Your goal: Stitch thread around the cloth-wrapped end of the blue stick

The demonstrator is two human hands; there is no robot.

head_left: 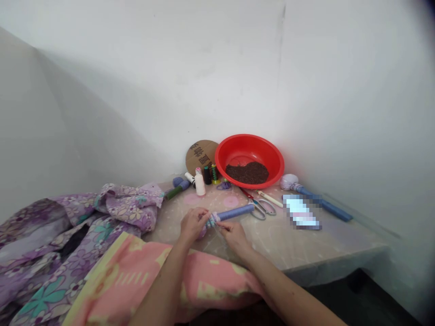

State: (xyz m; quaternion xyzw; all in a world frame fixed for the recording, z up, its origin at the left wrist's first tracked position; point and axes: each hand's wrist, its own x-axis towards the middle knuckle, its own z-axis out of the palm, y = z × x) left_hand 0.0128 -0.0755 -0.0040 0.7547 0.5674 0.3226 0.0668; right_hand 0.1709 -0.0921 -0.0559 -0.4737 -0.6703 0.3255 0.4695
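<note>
My left hand [194, 224] is closed around the gathered floral cloth neck of a stick [236, 213] wrapped in purple. The stick points right, and its rounded cloth head [202, 232] shows partly beneath that hand. On the other side of the gathers, my right hand [235, 236] has thumb and finger pinched together, close to the cloth. What the pinch holds is too small to make out; a thin pale strand seems to run there. Just beyond the stick's far end lie scissors [258, 209] with grey handles and red blades.
A red basin [249, 141] holds dark grains, beside a round cardboard piece [200, 156]. Thread spools [200, 184] stand near it. A blue stick with a ball head [322, 206], a pixelated bright patch [301, 212] and a pale pen-like rod [270, 198] lie right. Floral fabric [129, 203] covers the left.
</note>
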